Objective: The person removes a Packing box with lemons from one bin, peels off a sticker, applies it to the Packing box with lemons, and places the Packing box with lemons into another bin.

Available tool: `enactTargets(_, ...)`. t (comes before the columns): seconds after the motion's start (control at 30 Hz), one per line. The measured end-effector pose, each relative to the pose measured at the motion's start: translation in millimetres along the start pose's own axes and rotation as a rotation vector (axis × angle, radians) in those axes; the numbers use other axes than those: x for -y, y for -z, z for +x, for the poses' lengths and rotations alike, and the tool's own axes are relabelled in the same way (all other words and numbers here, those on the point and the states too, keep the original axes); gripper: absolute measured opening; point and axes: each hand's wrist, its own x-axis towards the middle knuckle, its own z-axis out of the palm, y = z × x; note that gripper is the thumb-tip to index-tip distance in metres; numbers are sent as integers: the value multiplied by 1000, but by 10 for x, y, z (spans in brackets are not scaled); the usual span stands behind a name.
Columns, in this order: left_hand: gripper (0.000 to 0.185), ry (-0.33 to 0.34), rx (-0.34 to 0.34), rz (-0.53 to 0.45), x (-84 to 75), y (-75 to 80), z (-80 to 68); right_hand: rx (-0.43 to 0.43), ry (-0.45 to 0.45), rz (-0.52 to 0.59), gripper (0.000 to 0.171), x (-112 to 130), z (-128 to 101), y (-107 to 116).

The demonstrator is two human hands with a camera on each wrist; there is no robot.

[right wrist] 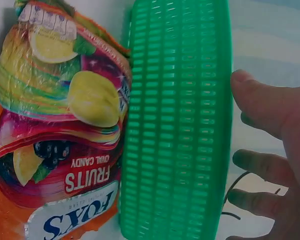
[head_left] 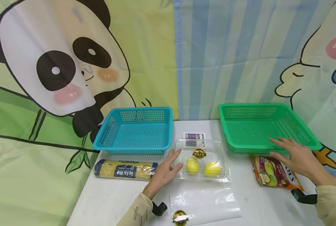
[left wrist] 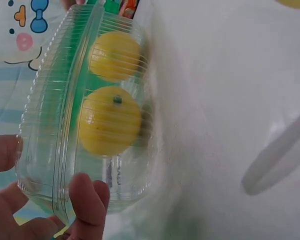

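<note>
A clear plastic clamshell (head_left: 203, 158) holding two yellow lemons (head_left: 192, 165) lies mid-table. My left hand (head_left: 168, 168) is beside its left edge with straight fingers touching the box. In the left wrist view a thumb and a fingertip (left wrist: 87, 197) flank the clamshell's (left wrist: 55, 125) near corner, and a lemon (left wrist: 109, 120) shows through the ribbed wall. My right hand (head_left: 292, 153) lies flat and open over the front rim of the green basket (head_left: 247, 106). In the right wrist view its fingers (right wrist: 270, 105) are spread just past the basket wall (right wrist: 175, 120), with a Fox's fruit candy bag (right wrist: 60, 125) alongside.
An empty blue basket (head_left: 134, 110) stands at the back left, with a pack of spaghetti (head_left: 125, 169) in front of it. The candy bag (head_left: 272, 172) lies under the green basket's front edge. A clear plastic bag (head_left: 204, 204) lies near the front edge. A small label card (head_left: 194, 136) sits behind the clamshell.
</note>
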Motion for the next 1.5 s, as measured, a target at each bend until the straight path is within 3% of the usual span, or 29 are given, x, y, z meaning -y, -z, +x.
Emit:
enactTargets(0.13, 56, 29, 10, -115, -7, -15, 2, 91, -42, -45, 64, -40, -6, -66)
enactTargets(0.27, 55, 61, -1, -243, -11, -20, -15, 125, -70, -47, 61, -47, -10, -124)
enactTargets(0.6, 55, 93, 5, -493, 32, -5, -37, 12, -108, 19, 45, 11, 7, -225)
enactTargets(0.87, 57, 140, -29, -564, -10, 18, -74, -46, -107, 23, 39, 4, 41, -298)
enactTargets(1.2, 60, 93, 56, -679, -190, 177, -193, -55, -112, 11, 38, -14, 49, -298)
enactTargets(1.5, 58, 64, 58, -681, -420, 355, -206, -52, -116, 21, 40, -5, 44, -300)
